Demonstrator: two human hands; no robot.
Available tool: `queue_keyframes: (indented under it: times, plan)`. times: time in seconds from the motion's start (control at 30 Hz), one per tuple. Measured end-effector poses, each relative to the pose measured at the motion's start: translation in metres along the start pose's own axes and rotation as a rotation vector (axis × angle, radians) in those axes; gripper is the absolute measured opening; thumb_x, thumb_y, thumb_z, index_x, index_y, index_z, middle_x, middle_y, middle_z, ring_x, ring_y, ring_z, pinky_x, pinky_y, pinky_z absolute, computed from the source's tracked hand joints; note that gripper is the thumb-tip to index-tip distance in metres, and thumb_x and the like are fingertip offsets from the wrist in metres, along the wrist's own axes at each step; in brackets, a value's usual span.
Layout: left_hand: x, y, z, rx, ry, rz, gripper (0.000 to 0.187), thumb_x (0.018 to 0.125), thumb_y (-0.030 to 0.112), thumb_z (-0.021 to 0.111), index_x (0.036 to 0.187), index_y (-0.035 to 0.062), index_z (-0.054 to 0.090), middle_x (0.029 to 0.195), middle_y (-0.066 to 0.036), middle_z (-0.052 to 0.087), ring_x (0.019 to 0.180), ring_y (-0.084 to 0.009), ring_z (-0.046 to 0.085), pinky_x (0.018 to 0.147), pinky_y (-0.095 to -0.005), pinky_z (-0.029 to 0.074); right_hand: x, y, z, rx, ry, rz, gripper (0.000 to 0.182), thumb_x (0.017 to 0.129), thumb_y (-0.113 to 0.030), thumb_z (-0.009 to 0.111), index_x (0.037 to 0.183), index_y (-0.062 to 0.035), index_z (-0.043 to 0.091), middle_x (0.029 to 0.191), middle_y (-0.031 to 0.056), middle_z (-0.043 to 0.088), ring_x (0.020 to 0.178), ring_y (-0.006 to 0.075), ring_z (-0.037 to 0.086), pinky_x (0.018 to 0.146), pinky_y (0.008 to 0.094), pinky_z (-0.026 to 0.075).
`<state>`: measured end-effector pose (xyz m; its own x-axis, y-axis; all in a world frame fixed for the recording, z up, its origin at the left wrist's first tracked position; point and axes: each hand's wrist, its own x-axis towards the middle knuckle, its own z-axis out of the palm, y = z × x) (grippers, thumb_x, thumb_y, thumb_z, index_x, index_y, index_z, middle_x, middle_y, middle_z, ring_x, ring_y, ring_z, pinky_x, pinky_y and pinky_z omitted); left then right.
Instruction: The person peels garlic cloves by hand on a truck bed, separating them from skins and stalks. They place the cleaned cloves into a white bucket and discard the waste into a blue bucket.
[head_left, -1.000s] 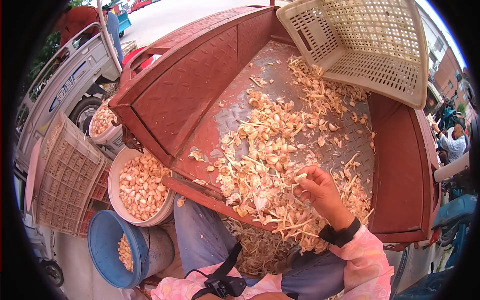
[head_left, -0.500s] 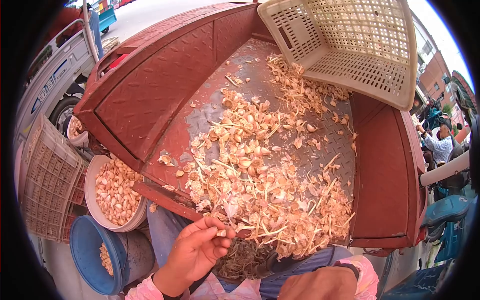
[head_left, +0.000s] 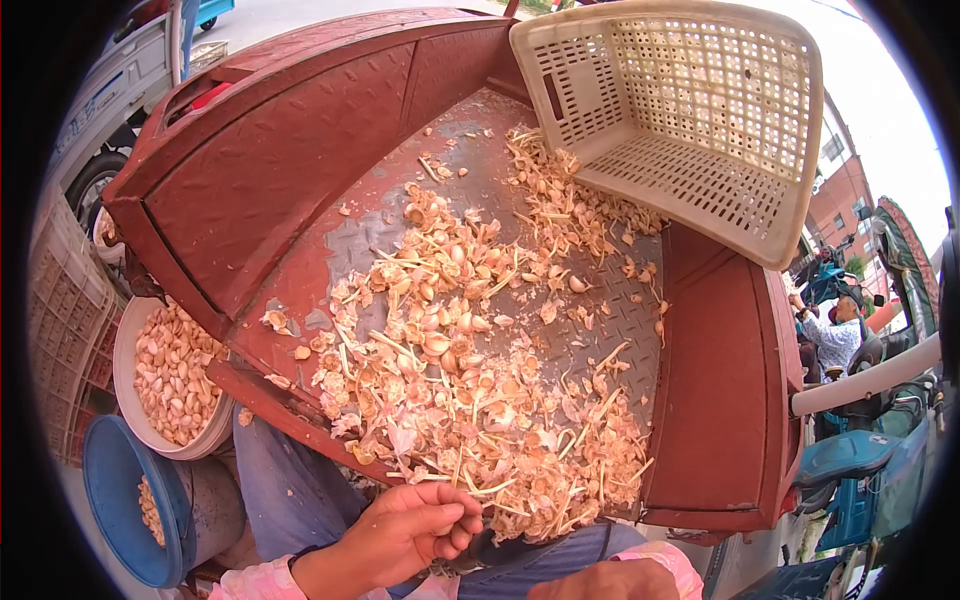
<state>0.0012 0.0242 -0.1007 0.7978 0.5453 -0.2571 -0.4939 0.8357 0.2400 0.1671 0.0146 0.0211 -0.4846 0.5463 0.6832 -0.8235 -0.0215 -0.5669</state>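
Observation:
My left hand (head_left: 405, 530) is at the near edge of the red metal cart bed (head_left: 330, 235), thumb and fingers pinched together; anything between them is too small to make out. My right hand (head_left: 610, 580) shows only its back at the bottom edge, its fingers hidden. Garlic cloves, skins and stems (head_left: 470, 360) lie heaped across the bed, just beyond the left hand.
A beige plastic crate (head_left: 690, 130) is tilted at the bed's far right. At the left stand a white bucket of cloves (head_left: 175, 380), a blue bucket (head_left: 130, 500) and stacked crates (head_left: 65, 330). A person (head_left: 835, 335) is at the far right.
The view has shifted, so the cart and buckets appear further left. The small piece that showed between my left thumb and fingers is no longer visible. My right hand shows lower in the frame.

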Motion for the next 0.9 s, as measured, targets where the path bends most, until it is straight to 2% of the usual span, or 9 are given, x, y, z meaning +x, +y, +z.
queue_keyframes:
  times: [0.1, 0.17, 0.23, 0.27, 0.33, 0.47, 0.53, 0.77, 0.9]
  plan:
    - [-0.002, 0.003, 0.003, -0.076, 0.089, -0.011, 0.019, 0.093, 0.007, 0.049, 0.105, -0.0047, 0.056, 0.096, -0.014, 0.061, 0.077, -0.0169, 0.059, 0.067, -0.0262, 0.049, 0.002, 0.001, -0.008, -0.051, -0.032, -0.067, 0.009, 0.082, -0.006, 0.067, 0.087, 0.0000, 0.071, 0.086, 0.0158, 0.066, 0.066, 0.0208, 0.059, 0.055, 0.0265, 0.047]
    - [0.000, 0.007, 0.005, -0.079, 0.090, -0.033, 0.028, 0.097, 0.018, 0.044, 0.113, -0.0028, 0.053, 0.100, -0.014, 0.060, 0.080, -0.0172, 0.060, 0.070, -0.0270, 0.051, -0.001, 0.003, -0.010, -0.271, 0.061, -0.066, 0.008, 0.083, -0.005, 0.066, 0.085, 0.0016, 0.070, 0.086, 0.0168, 0.066, 0.065, 0.0214, 0.060, 0.055, 0.0270, 0.048]
    - [0.010, 0.014, 0.021, -0.191, 0.141, -0.088, 0.034, 0.099, 0.025, 0.041, 0.117, -0.0019, 0.051, 0.102, -0.014, 0.060, 0.082, -0.0158, 0.061, 0.072, -0.0258, 0.053, -0.009, -0.003, -0.034, -0.945, 0.080, 0.231, 0.013, 0.086, -0.010, 0.062, 0.094, -0.0007, 0.064, 0.083, 0.0152, 0.060, 0.070, 0.0250, 0.059, 0.057, 0.0332, 0.047]
    - [0.008, 0.021, 0.042, -0.245, 0.269, -0.079, 0.040, 0.100, 0.032, 0.037, 0.121, -0.0007, 0.049, 0.101, -0.013, 0.060, 0.083, -0.0176, 0.061, 0.070, -0.0269, 0.054, -0.001, 0.003, -0.046, -1.363, -0.074, 0.456, 0.014, 0.086, -0.014, 0.062, 0.095, -0.0019, 0.064, 0.085, 0.0102, 0.060, 0.072, 0.0238, 0.059, 0.058, 0.0324, 0.047]
    - [0.023, 0.015, 0.000, -0.322, 0.116, 0.015, 0.038, 0.099, 0.031, 0.039, 0.118, -0.0005, 0.050, 0.098, -0.012, 0.059, 0.081, -0.0173, 0.060, 0.067, -0.0265, 0.053, -0.013, 0.017, -0.083, -1.522, -0.043, 0.484, 0.015, 0.086, -0.012, 0.063, 0.097, -0.0030, 0.064, 0.082, 0.0067, 0.060, 0.068, 0.0210, 0.058, 0.056, 0.0295, 0.046]
    - [0.035, 0.043, -0.029, -0.208, 0.202, 0.165, 0.025, 0.096, 0.025, 0.046, 0.101, 0.0013, 0.055, 0.090, -0.010, 0.057, 0.077, -0.0169, 0.055, 0.058, -0.0231, 0.051, -0.033, -0.012, -0.204, -1.606, 0.703, 0.619, 0.010, 0.086, -0.009, 0.061, 0.092, -0.0013, 0.063, 0.079, 0.0109, 0.058, 0.072, 0.0225, 0.058, 0.062, 0.0313, 0.046]
    - [0.032, 0.065, -0.012, -0.070, 0.258, 0.253, 0.022, 0.095, 0.021, 0.049, 0.095, 0.0001, 0.057, 0.086, -0.010, 0.057, 0.075, -0.0158, 0.056, 0.056, -0.0218, 0.049, -0.052, -0.025, -0.274, -1.885, 0.607, 0.469, 0.013, 0.082, -0.008, 0.062, 0.095, -0.0029, 0.063, 0.083, 0.0120, 0.058, 0.075, 0.0274, 0.060, 0.065, 0.0358, 0.047]
    - [0.035, 0.097, -0.002, 0.298, 0.271, 0.276, 0.021, 0.093, 0.015, 0.054, 0.107, -0.0005, 0.056, 0.087, -0.008, 0.060, 0.075, -0.0122, 0.058, 0.058, -0.0204, 0.049, -0.041, -0.017, -0.313, -2.199, 0.465, 0.787, 0.012, 0.081, -0.011, 0.063, 0.091, -0.0054, 0.062, 0.087, 0.0134, 0.058, 0.083, 0.0338, 0.059, 0.071, 0.0426, 0.046]
    - [0.065, 0.091, -0.001, 0.462, 0.325, 0.259, 0.024, 0.094, 0.018, 0.053, 0.111, 0.0006, 0.056, 0.088, -0.006, 0.060, 0.074, -0.0087, 0.056, 0.060, -0.0196, 0.049, -0.035, -0.010, -0.264, -1.866, 0.426, 0.643, 0.010, 0.082, -0.011, 0.064, 0.088, -0.0033, 0.062, 0.078, 0.0121, 0.058, 0.075, 0.0298, 0.059, 0.065, 0.0384, 0.046]
